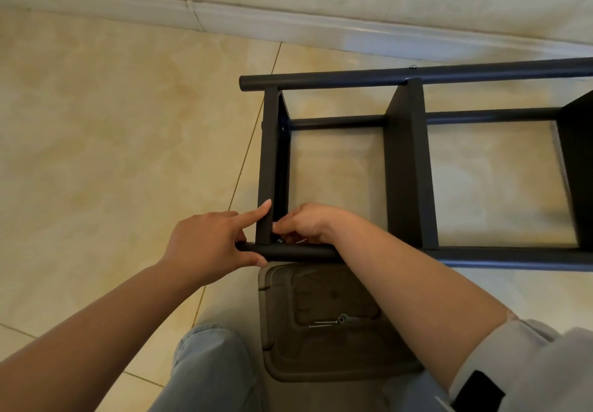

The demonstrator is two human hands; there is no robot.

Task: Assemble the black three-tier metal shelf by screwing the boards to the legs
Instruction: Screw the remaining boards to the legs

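Note:
The black metal shelf lies on its side on the tiled floor, with round legs (417,74) running left to right and flat boards standing between them. My left hand (205,244) grips the end of the near leg (298,252), its forefinger pressed against the leftmost board (269,155). My right hand (305,224) reaches inside the corner where that board meets the near leg and pinches a small screw or nut (279,241) there. The middle board (407,167) and the right board (577,161) stand further right.
A grey-brown plastic lid (282,363) lies on the floor just below the near leg, holding loose screws (327,323). My knee in light jeans (211,370) is beside it. A white skirting board (288,26) and the wall run along the back.

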